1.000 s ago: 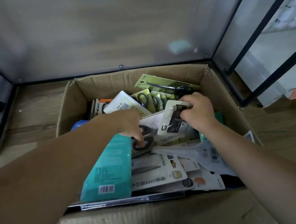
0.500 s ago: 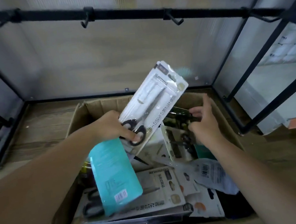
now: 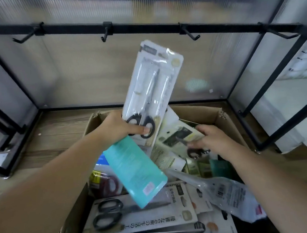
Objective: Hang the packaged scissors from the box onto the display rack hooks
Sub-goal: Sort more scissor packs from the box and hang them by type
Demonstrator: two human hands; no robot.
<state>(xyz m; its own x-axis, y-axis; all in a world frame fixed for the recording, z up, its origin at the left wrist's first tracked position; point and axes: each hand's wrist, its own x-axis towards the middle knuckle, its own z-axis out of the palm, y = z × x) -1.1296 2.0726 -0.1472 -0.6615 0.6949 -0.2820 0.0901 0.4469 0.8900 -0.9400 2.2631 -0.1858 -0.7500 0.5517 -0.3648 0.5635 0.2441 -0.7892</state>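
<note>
Rack rail (image 3: 140, 28) behind; left hand (image 3: 116, 128) holds scissors pack (image 3: 152, 86) near-upright, handles down.

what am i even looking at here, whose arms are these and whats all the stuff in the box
This is one picture from a camera worn on a person's head, looking down at their own two bare arms; there is no machine. The left hand holds up a white scissors pack and a teal pack below it. The right hand grips another scissors pack inside the cardboard box, which is full of more packaged scissors. Above runs a black rack bar with bare hooks, where the packs get hung.
</note>
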